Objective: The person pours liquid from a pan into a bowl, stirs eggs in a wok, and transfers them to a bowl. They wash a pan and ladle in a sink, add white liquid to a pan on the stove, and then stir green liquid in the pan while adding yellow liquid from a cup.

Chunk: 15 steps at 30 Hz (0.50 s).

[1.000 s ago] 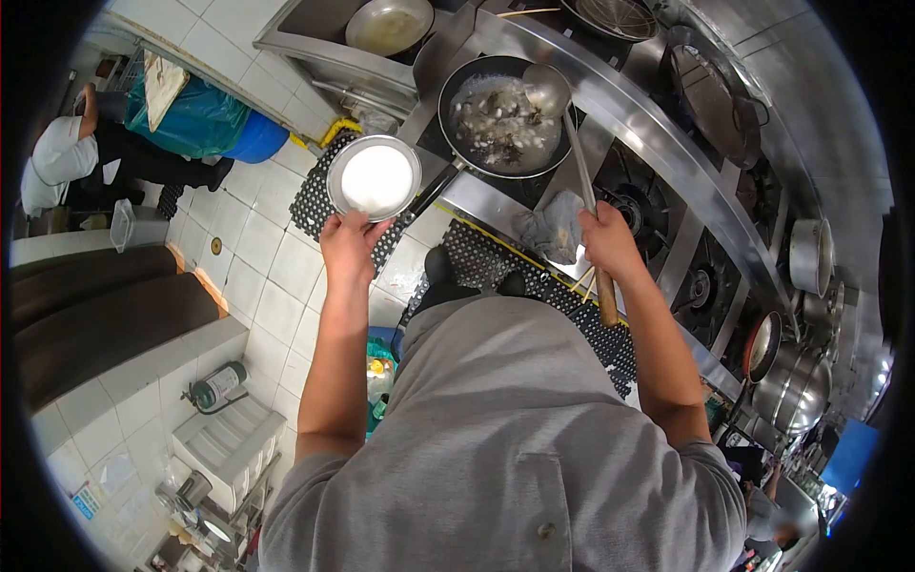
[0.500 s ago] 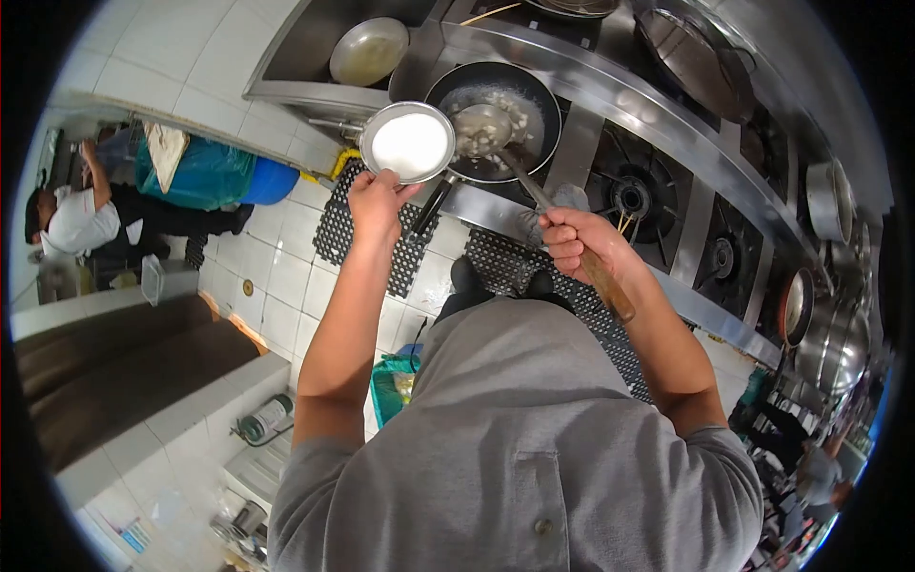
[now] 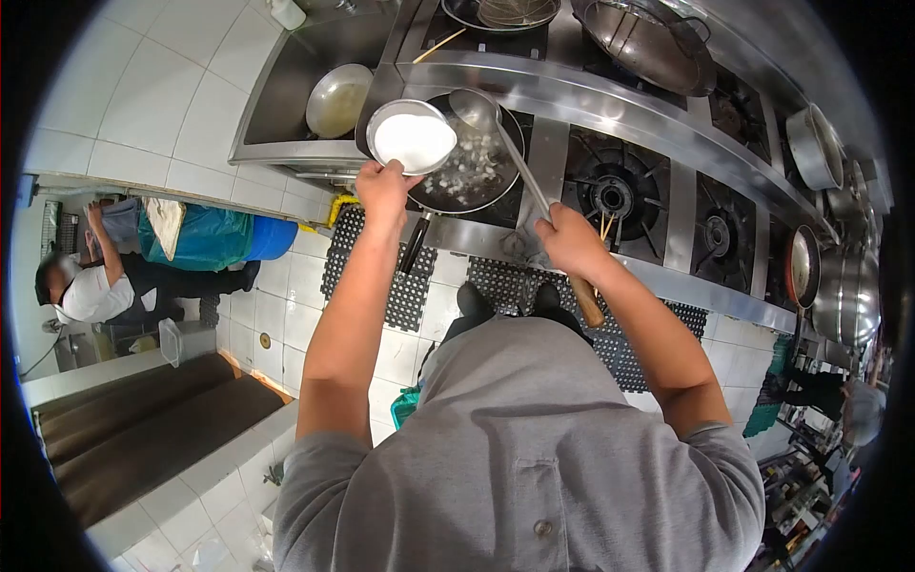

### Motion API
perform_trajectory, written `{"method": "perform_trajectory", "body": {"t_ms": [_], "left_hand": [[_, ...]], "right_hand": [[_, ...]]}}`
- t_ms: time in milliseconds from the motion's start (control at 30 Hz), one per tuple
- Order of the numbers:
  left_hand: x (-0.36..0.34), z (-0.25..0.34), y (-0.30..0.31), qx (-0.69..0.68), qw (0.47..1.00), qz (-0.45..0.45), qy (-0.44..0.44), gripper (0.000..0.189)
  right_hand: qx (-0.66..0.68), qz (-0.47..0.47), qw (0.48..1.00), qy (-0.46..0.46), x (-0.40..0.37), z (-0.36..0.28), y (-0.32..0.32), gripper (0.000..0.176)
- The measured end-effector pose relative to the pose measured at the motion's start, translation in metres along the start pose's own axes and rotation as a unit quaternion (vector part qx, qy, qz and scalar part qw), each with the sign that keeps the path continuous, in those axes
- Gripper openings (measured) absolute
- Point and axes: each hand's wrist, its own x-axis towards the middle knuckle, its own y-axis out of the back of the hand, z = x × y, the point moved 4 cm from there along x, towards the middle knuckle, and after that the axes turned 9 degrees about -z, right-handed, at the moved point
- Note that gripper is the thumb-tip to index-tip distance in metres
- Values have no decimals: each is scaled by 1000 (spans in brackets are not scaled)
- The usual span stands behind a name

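My left hand [image 3: 384,194] grips the near rim of a metal bowl [image 3: 389,112] of white liquid [image 3: 415,141]. The bowl is tilted to the right, over the left side of a black frying pan [image 3: 488,197], and the liquid lies against its lower right edge. Pale chopped pieces [image 3: 469,164] sit in bubbling liquid in the pan. My right hand [image 3: 572,240] is closed round the handle of a ladle [image 3: 515,153], whose wooden end sticks out below the fist. The ladle's round head is at the pan's far rim.
Gas burners [image 3: 612,195] line the stove to the right, with a wok [image 3: 648,48] on the back row. A shallow metal bowl [image 3: 340,100] sits in the steel basin at left. A co-worker [image 3: 91,281] is at far left. Black rubber mats [image 3: 496,286] cover the floor below.
The ladle's head has moved from the food in the pan up to the far rim. The bowl of white liquid has tipped further to the right. My view has shifted slightly.
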Motion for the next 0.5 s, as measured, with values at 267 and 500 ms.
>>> {"method": "perform_trajectory", "body": {"t_ms": [267, 500], "left_hand": [[5, 38, 4, -66, 997, 38, -3, 13], [-6, 59, 16, -87, 996, 18, -25, 15]], "right_hand": [[187, -106, 974, -67, 16, 26, -43, 34], [590, -278, 740, -163, -1, -20, -22, 14]]}}
